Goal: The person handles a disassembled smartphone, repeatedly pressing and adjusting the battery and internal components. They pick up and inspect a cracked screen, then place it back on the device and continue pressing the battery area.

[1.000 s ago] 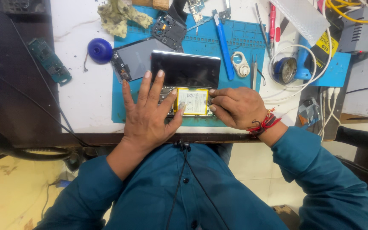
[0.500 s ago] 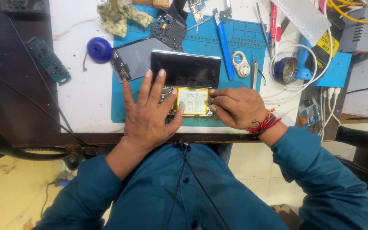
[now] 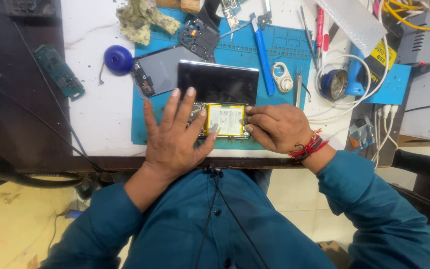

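Note:
An opened phone body with a yellow-edged white battery (image 3: 225, 120) lies on the blue work mat (image 3: 284, 50). Its dark screen panel (image 3: 218, 82) stands folded up just behind it. My left hand (image 3: 175, 137) lies flat on the phone's left part, fingers spread, thumb touching the battery's lower edge. My right hand (image 3: 273, 127) presses its bent fingertips against the phone's right edge. A red thread band circles my right wrist.
On the mat lie a grey back cover (image 3: 158, 72), a black inner frame (image 3: 199, 36), a blue pry tool (image 3: 263, 47) and tweezers (image 3: 298, 84). A blue suction cup (image 3: 118, 59), a green circuit board (image 3: 58, 71), a dirty rag (image 3: 139, 19) and cables (image 3: 374, 84) surround it.

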